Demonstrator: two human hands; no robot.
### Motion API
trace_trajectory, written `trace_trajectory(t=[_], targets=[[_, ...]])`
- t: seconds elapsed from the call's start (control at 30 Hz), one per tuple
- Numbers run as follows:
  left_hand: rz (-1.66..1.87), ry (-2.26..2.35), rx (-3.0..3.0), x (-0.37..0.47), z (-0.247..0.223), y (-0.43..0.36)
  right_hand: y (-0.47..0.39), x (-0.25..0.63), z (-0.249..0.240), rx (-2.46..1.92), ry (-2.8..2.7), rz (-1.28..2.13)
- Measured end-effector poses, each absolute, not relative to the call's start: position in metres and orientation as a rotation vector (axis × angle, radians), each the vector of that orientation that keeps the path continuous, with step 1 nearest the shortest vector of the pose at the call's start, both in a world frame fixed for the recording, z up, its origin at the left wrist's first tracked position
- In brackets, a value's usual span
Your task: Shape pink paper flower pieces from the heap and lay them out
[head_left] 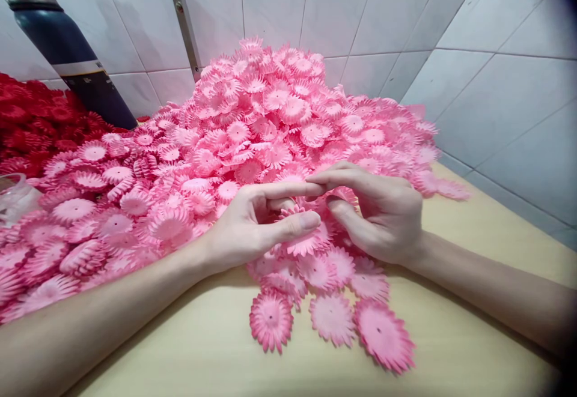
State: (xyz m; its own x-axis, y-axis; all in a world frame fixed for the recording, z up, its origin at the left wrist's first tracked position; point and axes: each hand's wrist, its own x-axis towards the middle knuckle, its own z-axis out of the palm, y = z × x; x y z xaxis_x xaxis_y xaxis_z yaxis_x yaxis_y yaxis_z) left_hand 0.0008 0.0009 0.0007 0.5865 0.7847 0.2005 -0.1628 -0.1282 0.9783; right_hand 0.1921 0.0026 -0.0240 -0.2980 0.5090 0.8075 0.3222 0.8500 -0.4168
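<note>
Left hand (252, 226) pinches pink flower (304, 245) under its thumb — right hand (387, 214) beside, loosely parted

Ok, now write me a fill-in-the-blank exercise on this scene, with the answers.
The person's bare left hand and bare right hand are over frilly, round ____ flower discs.
Far left lies a heap of darker ____ pieces.
The dark blue cylindrical bottle is on the picture's ____-hand side.
The white wall behind is covered in ____.
Missing words: pink; red; left; tiles.

- I have open table (469, 223) right of the right hand (383, 211).
- The pink petal heap (270, 115) blocks me straight ahead.
- A dark bottle (79, 45) stands far left.
</note>
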Motion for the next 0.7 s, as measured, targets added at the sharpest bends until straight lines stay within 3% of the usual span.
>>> trace_trajectory(t=[0.7], targets=[[0.888,0.503,1.313,-0.002,-0.01,0.006,0.003,0.193,-0.027,-0.644,-1.891,0.083]])
